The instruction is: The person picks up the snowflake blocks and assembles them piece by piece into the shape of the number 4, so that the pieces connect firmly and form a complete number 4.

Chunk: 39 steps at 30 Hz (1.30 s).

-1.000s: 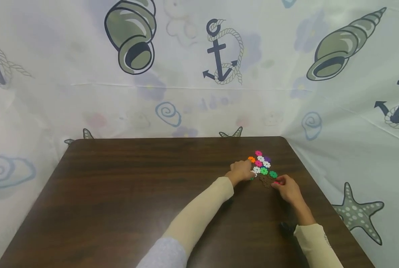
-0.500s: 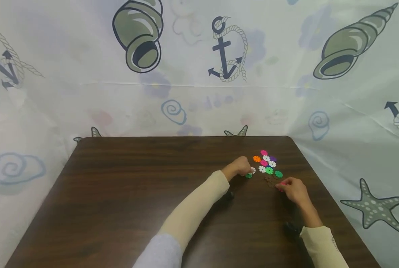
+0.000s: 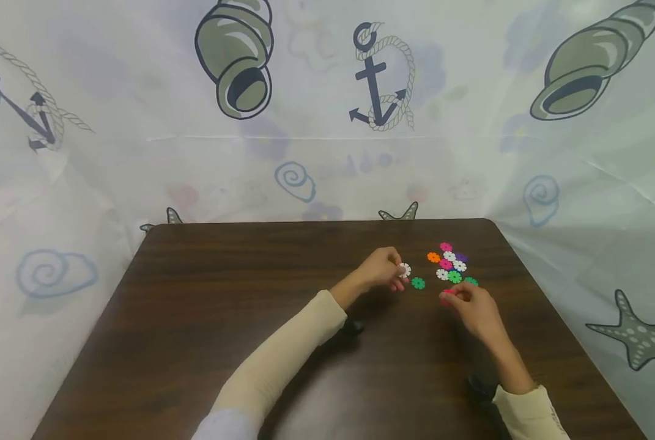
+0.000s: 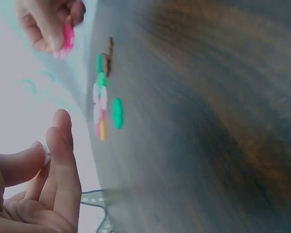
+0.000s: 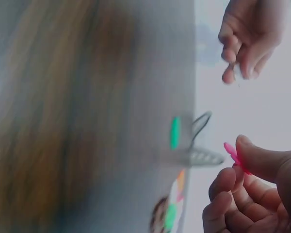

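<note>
My left hand (image 3: 379, 269) pinches a white flower-shaped disc (image 3: 407, 269) between thumb and fingers, above the table; in the left wrist view only a sliver of that white disc (image 4: 47, 156) shows. Between thumb and index finger, my right hand (image 3: 477, 310) holds a pink flower-shaped disc (image 3: 446, 296), also off the table, as the pink disc (image 5: 235, 156) in the right wrist view makes plain. A green disc (image 3: 418, 283) lies alone between the hands. Brown discs (image 4: 109, 60) lie on the table, hidden behind the right hand in the head view.
Several loose flower discs lie grouped at the far right of the dark wooden table (image 3: 222, 324), among them an orange disc (image 3: 433, 257), a purple disc (image 3: 461, 258) and a white disc (image 3: 442, 274). A printed cloth (image 3: 327, 110) hangs behind the table.
My left hand has lifted the white disc and drawn it left, uncovering the green disc. The right hand has raised the pink disc and shifted it left over the brown discs. The head view has turned slightly.
</note>
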Motion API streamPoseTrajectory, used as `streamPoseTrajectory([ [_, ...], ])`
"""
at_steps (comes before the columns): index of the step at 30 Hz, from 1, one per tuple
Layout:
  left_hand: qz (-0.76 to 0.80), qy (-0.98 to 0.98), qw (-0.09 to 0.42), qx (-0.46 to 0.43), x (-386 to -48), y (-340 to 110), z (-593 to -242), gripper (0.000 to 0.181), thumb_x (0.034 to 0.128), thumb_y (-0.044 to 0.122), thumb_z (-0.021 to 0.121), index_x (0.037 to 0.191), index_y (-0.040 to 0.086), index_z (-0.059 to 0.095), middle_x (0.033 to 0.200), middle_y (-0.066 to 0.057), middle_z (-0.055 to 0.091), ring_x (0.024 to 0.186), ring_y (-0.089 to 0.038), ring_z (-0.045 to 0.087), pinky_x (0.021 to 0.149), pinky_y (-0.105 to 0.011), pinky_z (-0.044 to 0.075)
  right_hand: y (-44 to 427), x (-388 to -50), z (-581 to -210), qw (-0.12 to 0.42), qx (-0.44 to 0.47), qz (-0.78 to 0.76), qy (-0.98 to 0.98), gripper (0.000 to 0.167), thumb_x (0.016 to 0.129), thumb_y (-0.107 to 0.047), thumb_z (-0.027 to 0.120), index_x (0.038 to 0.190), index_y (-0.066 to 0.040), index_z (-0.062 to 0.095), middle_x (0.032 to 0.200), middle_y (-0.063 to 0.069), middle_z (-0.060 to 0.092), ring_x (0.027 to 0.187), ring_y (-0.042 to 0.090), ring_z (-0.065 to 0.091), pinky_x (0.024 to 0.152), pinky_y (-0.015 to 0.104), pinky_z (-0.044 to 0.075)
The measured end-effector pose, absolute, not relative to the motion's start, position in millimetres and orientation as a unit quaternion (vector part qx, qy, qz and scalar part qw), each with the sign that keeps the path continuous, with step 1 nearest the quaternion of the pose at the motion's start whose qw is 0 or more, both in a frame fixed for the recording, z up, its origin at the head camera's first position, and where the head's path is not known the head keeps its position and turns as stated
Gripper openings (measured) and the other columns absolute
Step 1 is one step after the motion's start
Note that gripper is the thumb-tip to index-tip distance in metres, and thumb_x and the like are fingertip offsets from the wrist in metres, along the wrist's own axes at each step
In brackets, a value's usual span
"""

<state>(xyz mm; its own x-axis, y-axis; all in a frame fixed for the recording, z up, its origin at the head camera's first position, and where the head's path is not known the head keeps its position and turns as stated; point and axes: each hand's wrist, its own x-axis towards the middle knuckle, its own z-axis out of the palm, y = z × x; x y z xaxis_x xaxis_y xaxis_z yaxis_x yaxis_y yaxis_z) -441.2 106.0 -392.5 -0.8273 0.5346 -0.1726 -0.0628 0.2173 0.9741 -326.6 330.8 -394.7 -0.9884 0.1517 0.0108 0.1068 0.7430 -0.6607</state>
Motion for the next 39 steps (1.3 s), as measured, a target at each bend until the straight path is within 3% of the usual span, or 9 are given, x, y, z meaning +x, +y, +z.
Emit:
streamPoseTrajectory([
  [7, 0.642, 0.717, 0.222, 0.159, -419.2, 83.4, -376.4, 0.012, 0.1006, 0.001, 0.06, 0.11, -0.007, 0.064, 0.104, -0.033, 0.074, 0.059, -0.014, 0.07, 0.085, -0.062, 0.059, 298.7, -321.2, -370.9, 0.068, -0.037, 0.368, -0.926, 0.031, 0.1, -0.032, 0.068, 0.117, -0.006, 0.071, 0.098, 0.013, 0.076, 0.083, 0.02, 0.064, 0.071, 0.028, 0.052],
  [11, 0.656, 0.711, 0.201, 0.154, -405.6, 73.0, -368.8, 0.011, 0.1008, 0.005, 0.062, 0.106, -0.005, 0.065, 0.103, -0.03, 0.075, 0.063, -0.017, 0.073, 0.072, -0.047, 0.064, 285.9, -315.9, -363.9, 0.089, -0.019, 0.386, -0.918, 0.031, 0.101, -0.029, 0.068, 0.118, -0.003, 0.07, 0.098, 0.015, 0.076, 0.083, 0.022, 0.067, 0.07, 0.024, 0.053],
  [15, 0.664, 0.709, 0.18, 0.155, -394.8, 65.2, -366.2, 0.011, 0.1012, 0.007, 0.063, 0.105, -0.003, 0.066, 0.098, -0.024, 0.078, 0.065, -0.02, 0.075, 0.059, -0.028, 0.059, 274.1, -314.0, -360.7, 0.119, 0.006, 0.4, -0.909, 0.028, 0.102, -0.028, 0.067, 0.116, -0.003, 0.069, 0.091, 0.014, 0.075, 0.074, 0.018, 0.069, 0.065, 0.021, 0.053],
  [18, 0.66, 0.714, 0.163, 0.167, -385.9, 58.7, -364.0, 0.012, 0.1024, 0.008, 0.061, 0.106, -0.002, 0.067, 0.097, -0.022, 0.078, 0.07, -0.03, 0.076, 0.057, -0.025, 0.058, 265.6, -312.7, -358.8, 0.144, 0.019, 0.403, -0.903, 0.026, 0.101, -0.027, 0.068, 0.115, -0.005, 0.069, 0.086, 0.012, 0.074, 0.069, 0.016, 0.067, 0.061, 0.021, 0.051],
  [21, 0.659, 0.716, 0.14, 0.183, -376.6, 50.2, -361.4, 0.015, 0.1035, 0.011, 0.06, 0.107, -0.002, 0.067, 0.097, -0.025, 0.077, 0.078, -0.041, 0.076, 0.062, -0.034, 0.062, 256.8, -311.6, -357.0, 0.161, 0.026, 0.41, -0.897, 0.026, 0.1, -0.026, 0.07, 0.115, -0.005, 0.07, 0.087, 0.012, 0.075, 0.069, 0.015, 0.067, 0.059, 0.02, 0.051],
  [24, 0.658, 0.72, 0.113, 0.192, -368.4, 40.2, -361.6, 0.016, 0.104, 0.013, 0.06, 0.106, -0.001, 0.067, 0.097, -0.025, 0.077, 0.074, -0.036, 0.077, 0.066, -0.042, 0.063, 247.0, -311.8, -355.7, 0.17, 0.032, 0.42, -0.891, 0.028, 0.099, -0.027, 0.071, 0.115, -0.005, 0.07, 0.088, 0.013, 0.076, 0.068, 0.01, 0.067, 0.06, 0.018, 0.052],
  [28, 0.659, 0.725, 0.082, 0.181, -364.0, 27.0, -359.9, 0.016, 0.1041, 0.014, 0.06, 0.106, 0.0, 0.067, 0.096, -0.024, 0.078, 0.069, -0.026, 0.076, 0.064, -0.037, 0.063, 233.5, -318.1, -345.5, 0.175, 0.046, 0.437, -0.881, 0.027, 0.1, -0.029, 0.07, 0.114, -0.006, 0.07, 0.085, 0.012, 0.075, 0.065, 0.005, 0.066, 0.061, 0.017, 0.053],
  [33, 0.669, 0.724, 0.048, 0.164, -358.2, 15.6, -362.2, 0.016, 0.104, 0.015, 0.06, 0.105, 0.0, 0.066, 0.093, -0.021, 0.078, 0.071, -0.033, 0.075, 0.061, -0.032, 0.061, 217.9, -325.3, -333.9, 0.19, 0.071, 0.474, -0.857, 0.024, 0.1, -0.025, 0.07, 0.113, -0.005, 0.07, 0.084, 0.015, 0.076, 0.066, 0.007, 0.069, 0.064, 0.014, 0.057],
  [39, 0.673, 0.725, 0.012, 0.149, -353.0, 7.2, -365.1, 0.017, 0.1047, 0.016, 0.059, 0.106, 0.001, 0.066, 0.092, -0.024, 0.078, 0.062, -0.014, 0.071, 0.062, -0.036, 0.062, 198.4, -330.4, -324.6, 0.174, 0.085, 0.516, -0.834, 0.027, 0.099, -0.026, 0.07, 0.116, -0.005, 0.07, 0.082, 0.016, 0.076, 0.065, 0.007, 0.071, 0.067, 0.019, 0.061],
])
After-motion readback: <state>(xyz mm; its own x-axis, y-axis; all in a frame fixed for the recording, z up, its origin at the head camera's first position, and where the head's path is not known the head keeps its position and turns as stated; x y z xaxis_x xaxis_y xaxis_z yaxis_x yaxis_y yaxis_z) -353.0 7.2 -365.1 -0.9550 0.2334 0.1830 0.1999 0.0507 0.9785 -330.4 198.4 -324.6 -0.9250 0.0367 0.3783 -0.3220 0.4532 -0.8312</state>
